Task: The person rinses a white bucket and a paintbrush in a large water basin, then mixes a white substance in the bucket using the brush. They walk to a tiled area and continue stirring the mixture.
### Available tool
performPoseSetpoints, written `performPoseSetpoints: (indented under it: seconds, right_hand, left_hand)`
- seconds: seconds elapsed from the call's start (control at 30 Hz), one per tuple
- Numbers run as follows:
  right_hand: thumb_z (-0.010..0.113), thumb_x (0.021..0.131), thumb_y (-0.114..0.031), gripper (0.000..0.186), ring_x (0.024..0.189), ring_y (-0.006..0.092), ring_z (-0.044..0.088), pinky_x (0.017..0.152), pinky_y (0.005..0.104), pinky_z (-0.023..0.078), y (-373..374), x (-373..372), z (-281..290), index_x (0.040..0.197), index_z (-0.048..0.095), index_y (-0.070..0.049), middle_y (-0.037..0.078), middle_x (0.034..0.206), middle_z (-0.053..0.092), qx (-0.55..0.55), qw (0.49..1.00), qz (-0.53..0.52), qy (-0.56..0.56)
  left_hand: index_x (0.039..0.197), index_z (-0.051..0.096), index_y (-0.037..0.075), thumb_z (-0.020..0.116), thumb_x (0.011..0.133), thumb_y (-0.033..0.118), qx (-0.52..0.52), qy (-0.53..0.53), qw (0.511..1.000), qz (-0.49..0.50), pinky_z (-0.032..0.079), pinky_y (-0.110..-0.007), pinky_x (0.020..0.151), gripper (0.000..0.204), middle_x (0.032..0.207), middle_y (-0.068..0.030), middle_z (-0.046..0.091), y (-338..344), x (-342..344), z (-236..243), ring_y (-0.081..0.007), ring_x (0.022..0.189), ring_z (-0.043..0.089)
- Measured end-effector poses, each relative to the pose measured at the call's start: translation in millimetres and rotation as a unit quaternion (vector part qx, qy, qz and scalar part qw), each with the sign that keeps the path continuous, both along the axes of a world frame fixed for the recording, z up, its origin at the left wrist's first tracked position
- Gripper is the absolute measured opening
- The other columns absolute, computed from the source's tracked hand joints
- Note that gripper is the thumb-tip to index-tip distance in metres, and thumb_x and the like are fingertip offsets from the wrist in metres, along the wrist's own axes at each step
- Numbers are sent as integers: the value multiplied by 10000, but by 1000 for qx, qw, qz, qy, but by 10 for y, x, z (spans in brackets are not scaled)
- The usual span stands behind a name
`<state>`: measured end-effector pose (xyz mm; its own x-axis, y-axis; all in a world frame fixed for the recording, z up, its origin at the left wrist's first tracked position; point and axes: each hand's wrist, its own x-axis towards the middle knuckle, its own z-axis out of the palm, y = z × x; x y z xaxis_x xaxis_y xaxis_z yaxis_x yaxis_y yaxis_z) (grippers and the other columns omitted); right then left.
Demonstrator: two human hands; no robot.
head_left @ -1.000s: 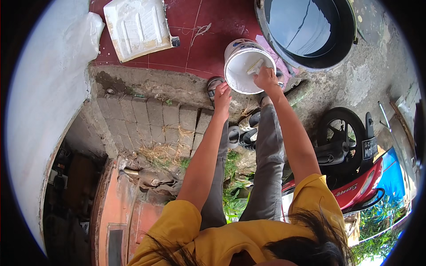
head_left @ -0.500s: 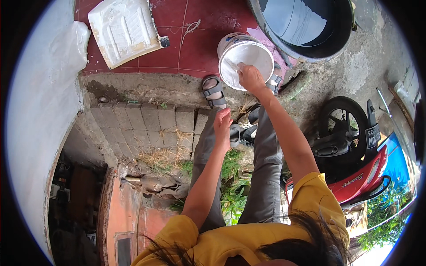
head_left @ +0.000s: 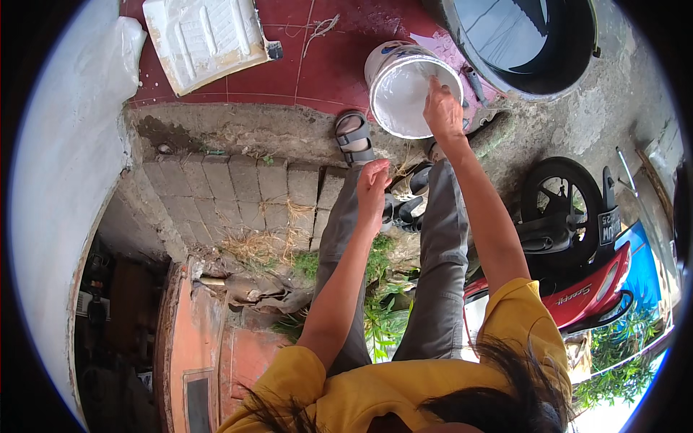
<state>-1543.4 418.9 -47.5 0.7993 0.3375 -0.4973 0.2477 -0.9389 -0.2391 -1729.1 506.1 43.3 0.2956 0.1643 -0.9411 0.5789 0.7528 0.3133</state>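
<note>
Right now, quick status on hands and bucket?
Right hand over white bucket, grip unclear. Left hand open, empty, away from bucket. Black tub beside bucket.

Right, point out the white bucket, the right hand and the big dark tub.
White bucket (head_left: 382, 61): head view, on its outer wall.
Right hand (head_left: 444, 115): head view, on its back.
Dark tub (head_left: 570, 47): head view, on its inner wall.

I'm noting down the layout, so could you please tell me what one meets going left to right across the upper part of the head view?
White wall, ridged white panel, pale string, white bucket, large dark tub of water.
</note>
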Motion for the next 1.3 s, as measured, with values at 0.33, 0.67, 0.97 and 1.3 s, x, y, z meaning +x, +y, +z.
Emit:
performPoseSetpoints:
  seconds: [0.33,0.67,0.97,1.3]
  right_hand:
    - [549,798,-94,265,721,394,592,638,461,473,-5,-259,-115,1047,535,-4,243,767,591,105,993,1,62]
    - [501,804,-80,188,754,380,600,660,457,478,-139,-116,131,974,557,-21,226,768,581,116,976,95,158]
    - [517,788,-41,377,690,374,600,607,435,499,-24,160,370,1162,536,-84,219,821,576,47,998,29,17]
    - [533,742,-50,159,730,381,606,661,433,494,158,184,-169,887,595,-22,234,768,600,85,994,52,50]
  left_hand:
    - [1108,511,50,536,899,252,-12,8,1000,3,384,-351,932,292,1151,-80,526,42,86,40,-186,1119,478]
    - [1127,491,46,527,892,247,-24,-1,1000,-16,372,-363,965,312,1166,-93,521,46,141,68,-198,1141,468]
    - [1145,473,42,499,903,242,-34,-4,999,-33,378,-360,962,316,1166,-107,519,38,162,87,-200,1130,477]
    - [1154,471,31,499,907,269,-38,-32,998,-32,375,-378,964,344,1154,-113,531,-16,72,39,-209,1123,485]
